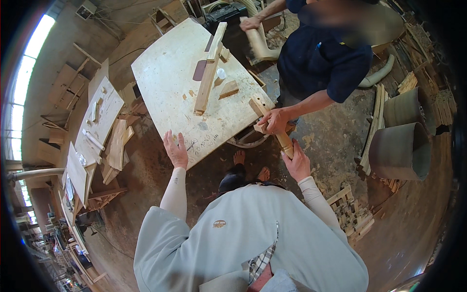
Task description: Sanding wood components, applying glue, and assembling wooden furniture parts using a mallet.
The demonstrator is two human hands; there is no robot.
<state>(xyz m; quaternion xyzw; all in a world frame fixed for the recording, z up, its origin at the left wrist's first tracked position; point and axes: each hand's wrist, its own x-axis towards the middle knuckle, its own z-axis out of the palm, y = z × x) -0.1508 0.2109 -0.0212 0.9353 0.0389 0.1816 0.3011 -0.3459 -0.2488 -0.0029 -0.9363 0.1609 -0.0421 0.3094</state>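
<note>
My left hand (176, 150) is raised with its fingers apart at the near left edge of the pale tabletop (160, 73); it holds nothing. With my right hand (296, 161) I grip the near end of a turned wooden leg (285, 144), beside the tabletop's right corner. A co-worker's hand (276, 120) grasps the same leg farther up. Its squared upper end (259, 104) shows dark holes and reaches the table edge. The co-worker's other hand (250, 23) is on a second, blurred wooden piece (258, 43).
A long wooden fence (209, 80) with dark reddish plates crosses the tabletop, beside a loose wood block (228, 89) and a white cup-like object (221, 73). Boards lean at left (116, 146). Stacked offcuts (352, 211) and two large drums (394, 153) stand right.
</note>
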